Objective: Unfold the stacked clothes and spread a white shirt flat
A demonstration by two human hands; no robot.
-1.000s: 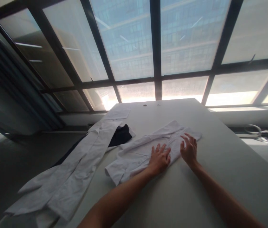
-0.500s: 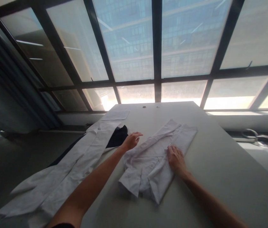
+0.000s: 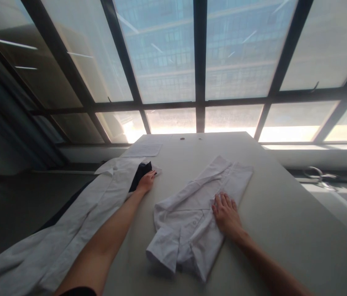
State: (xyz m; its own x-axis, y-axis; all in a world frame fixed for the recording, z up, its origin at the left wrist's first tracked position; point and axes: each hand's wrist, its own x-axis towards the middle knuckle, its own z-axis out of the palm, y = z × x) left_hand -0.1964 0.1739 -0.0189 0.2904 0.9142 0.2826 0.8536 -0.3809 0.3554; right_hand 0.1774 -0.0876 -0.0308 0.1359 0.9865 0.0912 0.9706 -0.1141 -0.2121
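"Where do my hands stand?"

"Your right hand point(image 3: 226, 213) lies flat on the white shirt point(image 3: 188, 199), fingers stretched out, gripping nothing. Your left hand point(image 3: 145, 181) is at the edge of the dark cloth point(image 3: 138, 176), fingers partly curled; I can't tell whether they pinch it."

"And the shirt?"

"It lies on the table point(image 3: 279, 218), under your right hand and reaching across toward your left without meeting it. It runs on beyond your right hand and back toward you."

"How much is done?"

"I'd judge the shirt partly dealt with: it looks turned over on itself into a narrower shape, with the part beyond your right hand fairly flat. Nearer you, two loose flaps stick out unevenly, and the cloth between your hands is creased, so that part seems unfinished."

"What about the rest?"

"The long white garment point(image 3: 91, 209) stretches from beside your left hand toward you on the left. It is spread lengthwise and rumpled, so I'd count it as left to do."
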